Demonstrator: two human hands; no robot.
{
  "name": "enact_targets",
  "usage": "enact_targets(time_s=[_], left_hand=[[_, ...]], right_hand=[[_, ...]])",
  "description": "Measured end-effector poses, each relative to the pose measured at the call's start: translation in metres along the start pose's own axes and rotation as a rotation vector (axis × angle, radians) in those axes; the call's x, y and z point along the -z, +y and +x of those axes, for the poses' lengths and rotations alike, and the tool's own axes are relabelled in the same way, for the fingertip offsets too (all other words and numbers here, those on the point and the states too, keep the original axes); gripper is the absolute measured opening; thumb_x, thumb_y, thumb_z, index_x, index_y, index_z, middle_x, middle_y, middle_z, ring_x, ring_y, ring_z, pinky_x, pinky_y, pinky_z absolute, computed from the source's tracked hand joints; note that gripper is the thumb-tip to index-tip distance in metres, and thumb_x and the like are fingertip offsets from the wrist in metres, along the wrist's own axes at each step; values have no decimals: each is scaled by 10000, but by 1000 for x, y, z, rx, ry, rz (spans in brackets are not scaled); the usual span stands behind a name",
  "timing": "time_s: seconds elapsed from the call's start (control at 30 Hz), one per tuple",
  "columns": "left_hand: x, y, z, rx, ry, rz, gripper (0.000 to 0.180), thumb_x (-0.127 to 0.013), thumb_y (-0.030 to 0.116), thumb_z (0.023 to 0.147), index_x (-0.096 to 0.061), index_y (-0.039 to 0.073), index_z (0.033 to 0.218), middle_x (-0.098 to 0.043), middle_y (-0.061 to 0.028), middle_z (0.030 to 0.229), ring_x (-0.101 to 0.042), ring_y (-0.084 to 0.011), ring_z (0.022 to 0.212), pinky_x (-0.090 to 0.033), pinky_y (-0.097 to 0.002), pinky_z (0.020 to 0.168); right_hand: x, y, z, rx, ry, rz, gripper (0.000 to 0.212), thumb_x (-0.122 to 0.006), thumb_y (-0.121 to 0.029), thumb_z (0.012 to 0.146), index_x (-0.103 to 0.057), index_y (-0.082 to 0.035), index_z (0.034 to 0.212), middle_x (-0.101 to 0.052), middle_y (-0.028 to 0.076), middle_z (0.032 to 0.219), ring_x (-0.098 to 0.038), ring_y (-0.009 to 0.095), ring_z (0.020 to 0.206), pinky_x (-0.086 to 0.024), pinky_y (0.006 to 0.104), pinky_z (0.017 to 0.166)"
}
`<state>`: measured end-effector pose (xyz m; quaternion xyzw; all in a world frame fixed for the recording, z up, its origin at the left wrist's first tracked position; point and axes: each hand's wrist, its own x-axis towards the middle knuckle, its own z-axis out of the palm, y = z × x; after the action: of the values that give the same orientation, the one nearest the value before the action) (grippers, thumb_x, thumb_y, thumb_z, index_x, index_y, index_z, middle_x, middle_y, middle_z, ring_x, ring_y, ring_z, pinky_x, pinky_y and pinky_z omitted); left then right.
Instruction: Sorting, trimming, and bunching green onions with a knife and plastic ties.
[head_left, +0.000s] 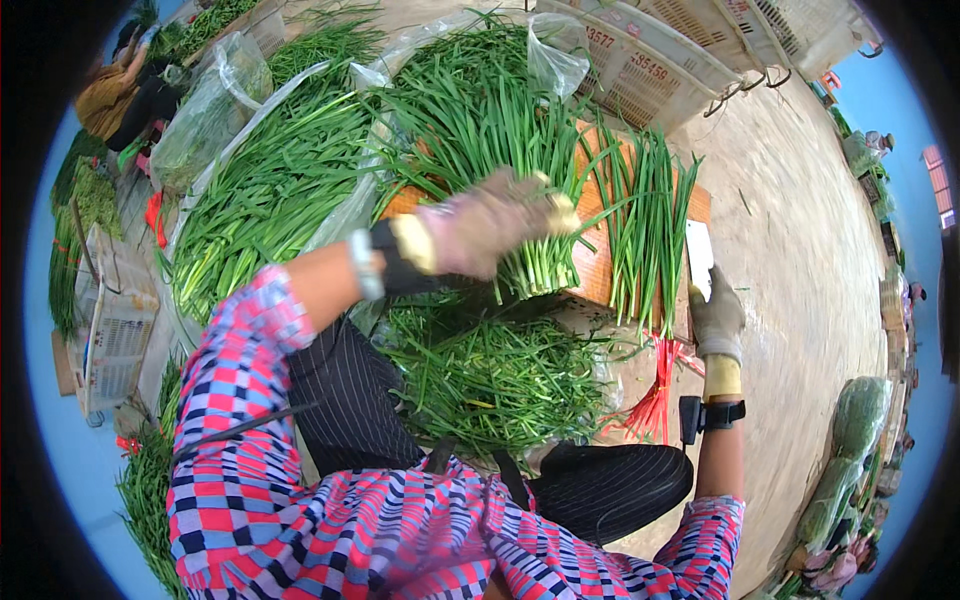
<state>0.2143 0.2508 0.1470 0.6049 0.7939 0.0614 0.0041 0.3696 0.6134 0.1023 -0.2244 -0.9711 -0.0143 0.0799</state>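
Observation:
My left hand, in a stained glove, is over a thick bunch of garlic chives on an orange-brown wooden board. Motion smears its fingers, so I cannot tell whether they grip the stalks. The pale cut ends of this bunch face me. To its right on the same board lies a thinner row of garlic chives. My right hand, also gloved, is closed around a knife with a broad pale blade at the board's right edge. The knife's handle is hidden in the glove.
Red ties hang below the board's front edge. Loose leaf trimmings pile up between my knees. More chives lie on plastic sheeting at left. Plastic crates stand behind the board. Another person sits at far left.

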Motion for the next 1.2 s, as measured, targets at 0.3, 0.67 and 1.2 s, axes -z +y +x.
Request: enact_targets(time_s=[0.3,0.67,1.2], left_hand=[[-90,-134,-55,1285,302,-1339,554,-670,380,783,-497,5,1152,-570,-96,964,-541,-198,832,-481,-350,752],[-47,-99,33,338,785,-1552,336,-394,219,963,-497,97,1259,-632,-92,1059,-627,-147,846,-523,-271,766],[82,-58,21,64,814,-544,283,-491,153,887,-561,82,1152,-619,-74,947,-594,-157,838,-467,-280,752]], right_hand=[[-20,-215,114,-39,-685,481,884,-511,-703,727,-526,72,1151,-525,272,1180,-535,363,1076,-420,427,871],[15,-263,87,37,-825,1556,419,-624,-321,837,-565,-39,1141,-619,39,1064,-561,143,962,-415,272,894],[108,-238,69,646,-180,1451,445,-790,-195,674,-611,-12,1038,-643,52,958,-592,129,859,-484,277,768]])
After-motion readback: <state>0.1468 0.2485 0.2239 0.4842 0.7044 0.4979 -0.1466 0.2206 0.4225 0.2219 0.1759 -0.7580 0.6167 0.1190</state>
